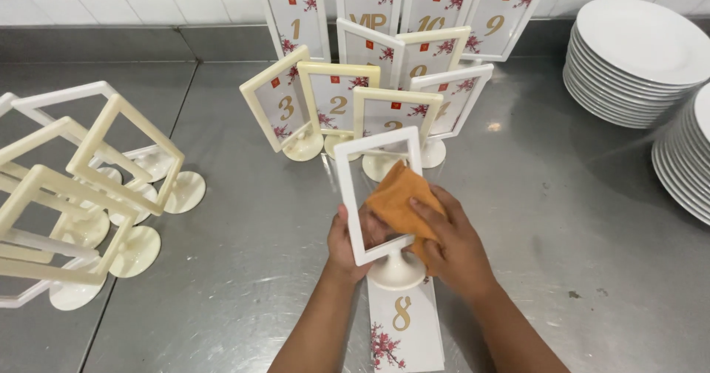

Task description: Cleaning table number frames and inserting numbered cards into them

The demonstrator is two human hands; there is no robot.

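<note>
Left hand (349, 246) gripped the white frame stand (379, 203) upright on the steel counter (555, 218). Right hand (452, 243) pressed an orange cloth (399, 199) against its pane. Flower-printed card (403, 329) lay flat below.

Numbered table stands (347, 85) cluster behind, empty frames (89, 188) stand left, and white plates (636, 62) are stacked right.
</note>
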